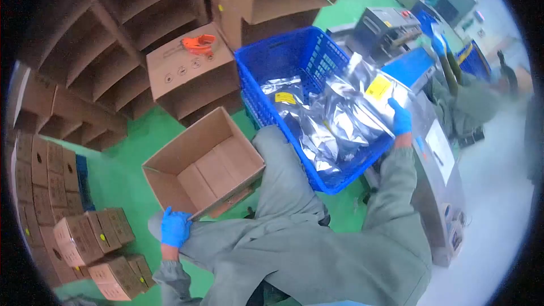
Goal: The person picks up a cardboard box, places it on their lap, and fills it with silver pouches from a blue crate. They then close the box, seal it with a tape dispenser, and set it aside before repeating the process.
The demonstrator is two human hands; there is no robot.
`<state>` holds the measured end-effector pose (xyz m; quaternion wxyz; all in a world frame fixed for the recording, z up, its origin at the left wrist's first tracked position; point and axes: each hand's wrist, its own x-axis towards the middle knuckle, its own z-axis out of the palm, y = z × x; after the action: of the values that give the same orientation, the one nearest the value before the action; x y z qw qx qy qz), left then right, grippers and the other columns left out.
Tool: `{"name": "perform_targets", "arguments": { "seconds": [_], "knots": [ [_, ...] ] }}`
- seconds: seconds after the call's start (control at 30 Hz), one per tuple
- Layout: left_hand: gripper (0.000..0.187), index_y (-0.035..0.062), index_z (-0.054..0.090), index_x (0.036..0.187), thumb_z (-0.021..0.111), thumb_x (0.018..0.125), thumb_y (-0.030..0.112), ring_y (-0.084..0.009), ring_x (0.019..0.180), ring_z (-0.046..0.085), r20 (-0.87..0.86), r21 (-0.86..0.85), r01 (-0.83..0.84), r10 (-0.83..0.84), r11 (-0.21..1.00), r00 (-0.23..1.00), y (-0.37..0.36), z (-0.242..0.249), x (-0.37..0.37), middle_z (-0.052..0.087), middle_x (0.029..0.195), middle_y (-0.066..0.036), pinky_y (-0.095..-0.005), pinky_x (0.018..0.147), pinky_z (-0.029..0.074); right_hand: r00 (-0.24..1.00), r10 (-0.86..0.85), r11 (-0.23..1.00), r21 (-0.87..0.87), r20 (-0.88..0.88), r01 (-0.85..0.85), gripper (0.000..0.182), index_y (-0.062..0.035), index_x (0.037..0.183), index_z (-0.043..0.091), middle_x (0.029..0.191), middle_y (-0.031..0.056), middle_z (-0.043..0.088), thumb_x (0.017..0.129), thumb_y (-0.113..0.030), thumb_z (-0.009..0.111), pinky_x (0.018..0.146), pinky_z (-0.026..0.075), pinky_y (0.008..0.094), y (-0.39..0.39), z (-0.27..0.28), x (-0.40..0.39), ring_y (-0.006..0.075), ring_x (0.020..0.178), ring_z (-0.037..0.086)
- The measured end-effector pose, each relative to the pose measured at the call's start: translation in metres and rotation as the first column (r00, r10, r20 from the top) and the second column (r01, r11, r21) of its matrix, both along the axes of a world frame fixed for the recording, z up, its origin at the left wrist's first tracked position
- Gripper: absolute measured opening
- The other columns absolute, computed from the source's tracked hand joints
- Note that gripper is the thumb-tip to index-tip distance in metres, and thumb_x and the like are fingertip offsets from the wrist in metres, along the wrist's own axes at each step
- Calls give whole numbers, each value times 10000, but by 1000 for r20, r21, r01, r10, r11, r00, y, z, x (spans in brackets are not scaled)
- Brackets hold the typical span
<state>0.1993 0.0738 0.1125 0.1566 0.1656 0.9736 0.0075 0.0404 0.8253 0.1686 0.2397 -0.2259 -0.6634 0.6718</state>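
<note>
My left hand (175, 228), in a blue glove, is closed at the near corner of an open cardboard box (170, 158), whose visible inside holds nothing. At the right rim of a blue plastic crate (263, 93), my right hand (400, 118), also gloved in blue, grips the edge of a silver foil bag (362, 102) with a yellow label (378, 87). Its thumb is hidden. More shiny foil bags (317, 127) lie heaped in the crate, one of them showing a yellow label (284, 98).
An orange-handled tool (198, 44) lies on a cardboard box (192, 73) beyond the crate. Open boxes (130, 17) are stacked at the back left, closed boxes (93, 235) at the lower left. A steel table (439, 192) with a paper sheet stands right; a co-worker (464, 102) is beyond it.
</note>
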Motion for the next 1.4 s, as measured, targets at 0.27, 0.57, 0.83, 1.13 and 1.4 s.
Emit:
{"name": "perform_targets", "arguments": {
  "seconds": [0.27,0.57,0.83,1.13,1.4],
  "knots": [
    [955,0,285,1459,799,716,313,-334,1403,271,-296,678,90,159,729,942,102,128,-95,293,1514,-185,-410,1153,223,781,566,392,748,263,-535,474,14,1141,623,988,54,676,719,-106,801,778,498,276,-241,203,6,116,883,606],
    [340,-43,640,983,798,749,146,-68,709,591,199,970,-240,654,-27,729,94,88,-116,682,789,-36,-264,620,512,553,824,254,952,-120,-173,888,-35,1368,421,1241,185,553,612,-245,837,909,468,368,-442,146,-53,304,1114,566],
    [277,-36,649,939,764,773,153,-88,700,579,240,944,-327,746,-32,621,41,33,-91,672,799,-70,-287,620,483,358,920,335,-154,-161,-930,715,20,1268,456,1141,88,591,677,-116,834,899,478,297,-537,-6,-16,189,1036,581],
    [678,-33,469,1301,691,773,331,-383,984,624,140,332,-840,858,429,494,33,-66,-52,617,1094,-267,-469,850,496,-83,596,-243,81,799,-967,727,-30,1388,417,1279,213,563,799,-373,671,976,452,409,-515,-90,12,365,1150,564],
    [465,62,654,1128,672,815,406,-359,895,649,-57,599,-321,438,734,897,69,-8,-36,670,1010,-175,-431,784,516,972,-198,102,989,124,-106,874,-36,1384,377,1324,232,468,697,-400,777,944,432,465,-190,-14,-25,396,1202,470]
  ]
}}
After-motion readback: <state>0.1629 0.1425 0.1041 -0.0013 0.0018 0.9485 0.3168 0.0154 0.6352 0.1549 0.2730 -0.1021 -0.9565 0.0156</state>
